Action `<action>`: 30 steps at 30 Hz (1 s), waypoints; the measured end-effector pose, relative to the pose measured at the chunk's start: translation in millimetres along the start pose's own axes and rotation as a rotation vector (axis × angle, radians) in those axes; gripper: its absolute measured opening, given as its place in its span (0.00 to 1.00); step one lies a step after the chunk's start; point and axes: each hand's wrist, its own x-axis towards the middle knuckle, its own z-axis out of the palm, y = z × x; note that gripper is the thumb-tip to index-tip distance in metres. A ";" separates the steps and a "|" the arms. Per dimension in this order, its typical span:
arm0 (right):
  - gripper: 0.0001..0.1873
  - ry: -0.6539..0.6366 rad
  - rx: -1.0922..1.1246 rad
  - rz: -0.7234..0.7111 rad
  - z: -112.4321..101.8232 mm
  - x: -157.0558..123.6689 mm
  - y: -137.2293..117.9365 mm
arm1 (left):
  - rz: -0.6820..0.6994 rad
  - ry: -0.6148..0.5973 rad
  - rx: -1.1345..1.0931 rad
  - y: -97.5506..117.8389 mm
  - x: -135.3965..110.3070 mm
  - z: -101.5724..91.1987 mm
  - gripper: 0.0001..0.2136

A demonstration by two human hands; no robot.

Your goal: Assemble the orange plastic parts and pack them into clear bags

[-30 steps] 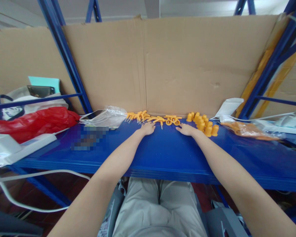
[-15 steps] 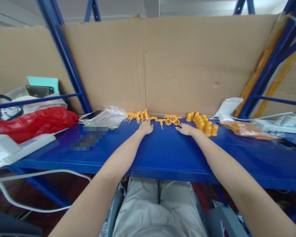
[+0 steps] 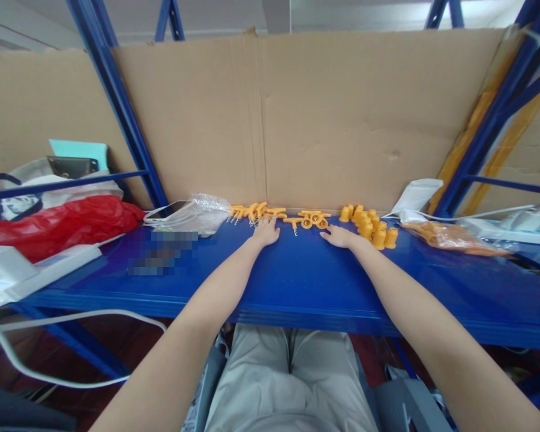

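Observation:
My left hand (image 3: 265, 231) rests on the blue tabletop (image 3: 297, 276) with fingers stretched apart, at the front edge of a pile of orange corkscrews (image 3: 251, 210) with metal spirals. Its fingertips reach the nearest ones; no corkscrew is visibly gripped. Between my hands lies a single corkscrew (image 3: 294, 223), its spiral towards me. Right of it sits a small group of orange pieces (image 3: 314, 219), some showing round open ends. Beside that group my right hand (image 3: 338, 236) lies flat and open, holding nothing. Several orange caps (image 3: 365, 223) stand just beyond my right wrist.
Clear plastic bags (image 3: 200, 213) and a blurred dark patch (image 3: 164, 252) lie left. Further left are a red bag (image 3: 67, 222) and a white power strip (image 3: 49, 270). An orange packet (image 3: 454, 237) and cables lie right. A cardboard wall (image 3: 333, 114) closes the back.
My left fingers have spread a little. A corkscrew beside them that stuck up has dropped lower into the pile. My right hand has stayed in place.

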 end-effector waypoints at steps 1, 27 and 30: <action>0.33 -0.020 0.006 0.008 -0.7 -0.5 -0.7 | -0.003 -0.005 0.007 0.7 -0.6 -0.9 0.28; 0.32 -0.038 0.005 0.014 -0.5 0.8 -0.1 | 0.587 0.054 -0.097 30.9 -14.6 -6.7 0.07; 0.31 -0.018 0.001 0.015 2.4 2.9 1.4 | 0.615 0.040 -0.142 33.0 -16.2 -6.4 0.08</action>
